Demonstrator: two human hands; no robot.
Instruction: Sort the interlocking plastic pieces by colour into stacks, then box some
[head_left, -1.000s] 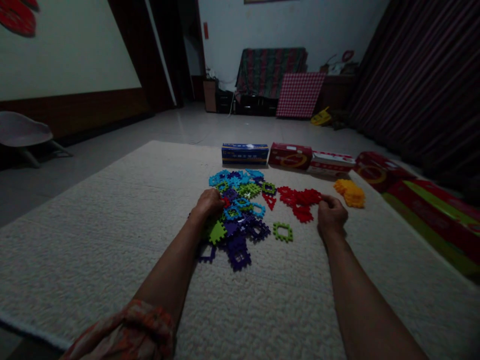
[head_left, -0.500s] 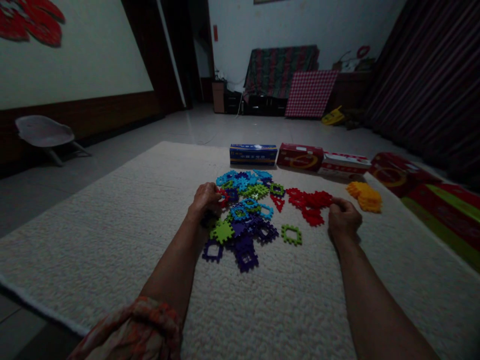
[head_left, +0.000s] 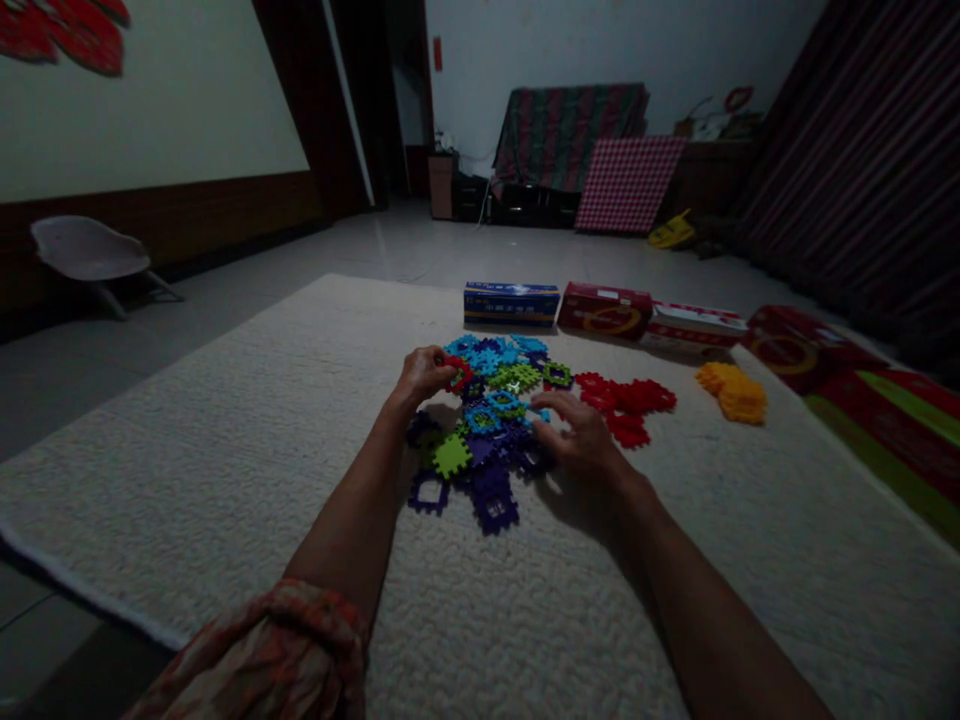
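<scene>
Red toothed piece point(head_left: 460, 376) is sitting at the far left edge of the mixed heap point(head_left: 480, 454), the left hand point(head_left: 424, 376) clamping it between fingertips. The right hand point(head_left: 583, 436), earlier beside the red pile point(head_left: 631, 398), is now working at the heap's right side, fingers staying apart around a light-blue piece point(head_left: 544, 414), contact unclear.

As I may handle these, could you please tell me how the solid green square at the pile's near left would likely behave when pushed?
The green square is probably stiff, as it looks flat and crisply toothed. That flat shape should make it unlikely to roll. Its toothed outline might catch on the purple pieces beside it.
</scene>
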